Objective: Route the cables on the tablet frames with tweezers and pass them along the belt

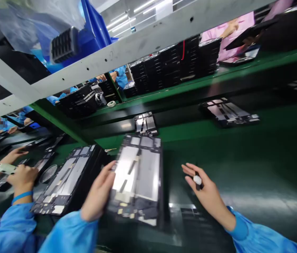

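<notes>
An opened tablet assembly point(140, 175) with silver panels and dark boards lies in front of me on the green belt. My left hand point(98, 195) grips its left edge, fingers curled onto the frame. My right hand point(203, 189) hovers to the right of the tablet, apart from it, fingers closed round a small dark tool with a white tip point(197, 180).
A second opened tablet point(66, 179) lies to the left, by a co-worker's hands point(21, 175) in blue sleeves. More tablets point(145, 123) point(228, 112) lie further along the belt. Stacked black trays point(177, 63) stand on the far shelf under a grey metal rail point(137, 42).
</notes>
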{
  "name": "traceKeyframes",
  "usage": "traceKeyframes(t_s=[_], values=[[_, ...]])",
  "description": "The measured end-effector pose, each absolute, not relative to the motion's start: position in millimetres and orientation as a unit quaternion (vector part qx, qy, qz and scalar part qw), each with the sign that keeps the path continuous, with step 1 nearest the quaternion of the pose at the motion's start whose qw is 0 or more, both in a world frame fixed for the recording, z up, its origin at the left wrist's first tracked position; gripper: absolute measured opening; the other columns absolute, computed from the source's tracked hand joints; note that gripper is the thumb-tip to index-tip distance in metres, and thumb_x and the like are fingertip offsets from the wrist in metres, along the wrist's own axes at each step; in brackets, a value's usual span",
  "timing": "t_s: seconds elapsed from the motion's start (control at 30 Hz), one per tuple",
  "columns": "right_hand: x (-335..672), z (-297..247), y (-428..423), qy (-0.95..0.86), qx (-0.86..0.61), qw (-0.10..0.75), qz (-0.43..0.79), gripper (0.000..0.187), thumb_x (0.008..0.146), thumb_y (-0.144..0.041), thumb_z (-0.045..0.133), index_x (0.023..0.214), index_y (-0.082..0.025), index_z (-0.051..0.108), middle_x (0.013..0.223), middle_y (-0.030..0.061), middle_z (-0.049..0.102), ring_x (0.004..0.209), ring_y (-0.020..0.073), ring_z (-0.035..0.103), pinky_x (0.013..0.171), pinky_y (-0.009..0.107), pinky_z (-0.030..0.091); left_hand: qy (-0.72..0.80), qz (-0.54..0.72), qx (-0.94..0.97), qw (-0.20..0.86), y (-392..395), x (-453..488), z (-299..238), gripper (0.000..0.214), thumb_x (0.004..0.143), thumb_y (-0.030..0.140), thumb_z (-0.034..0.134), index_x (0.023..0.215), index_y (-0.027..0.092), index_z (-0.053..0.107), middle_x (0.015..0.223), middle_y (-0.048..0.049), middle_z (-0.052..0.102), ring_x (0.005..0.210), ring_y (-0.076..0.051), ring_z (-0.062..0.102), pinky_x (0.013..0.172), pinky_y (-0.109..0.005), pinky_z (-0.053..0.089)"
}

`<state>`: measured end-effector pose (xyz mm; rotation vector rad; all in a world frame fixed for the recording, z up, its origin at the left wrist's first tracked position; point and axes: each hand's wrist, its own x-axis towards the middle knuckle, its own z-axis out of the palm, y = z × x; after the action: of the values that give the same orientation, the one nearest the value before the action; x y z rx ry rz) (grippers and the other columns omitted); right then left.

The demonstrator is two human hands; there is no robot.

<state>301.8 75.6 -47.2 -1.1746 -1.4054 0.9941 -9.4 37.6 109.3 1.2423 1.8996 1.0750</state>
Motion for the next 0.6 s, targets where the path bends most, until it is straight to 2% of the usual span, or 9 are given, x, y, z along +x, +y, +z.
traceKeyframes(t_s=[0.07, 0.13, 0.23, 0.33, 0.4, 0.5, 0.6], values=[[314, -50, 87, -0.544, -0.519, 0.517, 0.41, 0.046, 0.091, -0.045, 0.056, 0.131, -0.024, 0.048, 0.132, 0.0157, 0.064, 0.117, 0.0275, 0.065, 0.102, 0.048, 0.048, 0.673, 0.397, 0.494, 0.38, 61, 35, 55, 0.067, 0.083, 0.056, 0.055, 0.136, 0.015, 0.051, 0.102, -0.0094, 0.069, 0.095, -0.025, 0.065, 0.082, -0.035, 0.053], [324, -52, 92, -0.531, -0.537, 0.506, 0.418, 0.049, 0.091, -0.047, 0.056, 0.133, -0.024, 0.046, 0.132, 0.0168, 0.063, 0.114, 0.0273, 0.067, 0.1, 0.048, 0.05, 0.646, 0.393, 0.524, 0.392, 82, 65, 14, 0.064, 0.09, 0.052, 0.042, 0.139, 0.011, 0.046, 0.109, -0.0131, 0.066, 0.097, -0.024, 0.065, 0.084, -0.036, 0.053], [333, -54, 92, -0.54, -0.545, 0.481, 0.424, 0.052, 0.089, -0.046, 0.058, 0.135, -0.024, 0.046, 0.133, 0.0167, 0.063, 0.116, 0.027, 0.066, 0.099, 0.046, 0.052, 0.621, 0.371, 0.568, 0.393, 98, 80, -15, 0.058, 0.087, 0.045, 0.052, 0.136, 0.014, 0.052, 0.116, -0.0117, 0.062, 0.098, -0.021, 0.062, 0.094, -0.038, 0.048], [338, -52, 91, -0.547, -0.563, 0.466, 0.408, 0.051, 0.089, -0.043, 0.059, 0.135, -0.023, 0.048, 0.132, 0.0165, 0.064, 0.119, 0.0277, 0.064, 0.101, 0.047, 0.05, 0.597, 0.336, 0.62, 0.384, 94, 74, -17, 0.052, 0.084, 0.039, 0.062, 0.131, 0.019, 0.059, 0.114, -0.0085, 0.059, 0.1, -0.022, 0.059, 0.098, -0.04, 0.045], [341, -48, 90, -0.545, -0.575, 0.457, 0.404, 0.049, 0.09, -0.043, 0.058, 0.133, -0.022, 0.049, 0.131, 0.0167, 0.065, 0.116, 0.0283, 0.065, 0.099, 0.048, 0.051, 0.582, 0.311, 0.671, 0.337, 84, 68, -13, 0.05, 0.088, 0.036, 0.059, 0.135, 0.02, 0.056, 0.115, -0.009, 0.058, 0.105, -0.023, 0.058, 0.097, -0.041, 0.046], [342, -36, 86, -0.561, -0.586, 0.46, 0.36, 0.047, 0.09, -0.04, 0.059, 0.133, -0.023, 0.049, 0.13, 0.0147, 0.065, 0.116, 0.028, 0.065, 0.1, 0.048, 0.051, 0.544, 0.291, 0.759, 0.208, 63, 68, -7, 0.042, 0.095, 0.033, 0.053, 0.136, 0.022, 0.052, 0.119, -0.0101, 0.057, 0.11, -0.023, 0.056, 0.095, -0.039, 0.048], [333, -19, 79, -0.62, -0.565, 0.456, 0.297, 0.037, 0.093, -0.032, 0.057, 0.129, -0.024, 0.053, 0.127, 0.0113, 0.067, 0.118, 0.0264, 0.062, 0.102, 0.046, 0.048, 0.43, 0.245, 0.864, 0.093, 43, 81, -6, 0.031, 0.097, 0.028, 0.054, 0.127, 0.024, 0.057, 0.103, -0.0061, 0.062, 0.092, -0.019, 0.06, 0.079, -0.031, 0.051]])
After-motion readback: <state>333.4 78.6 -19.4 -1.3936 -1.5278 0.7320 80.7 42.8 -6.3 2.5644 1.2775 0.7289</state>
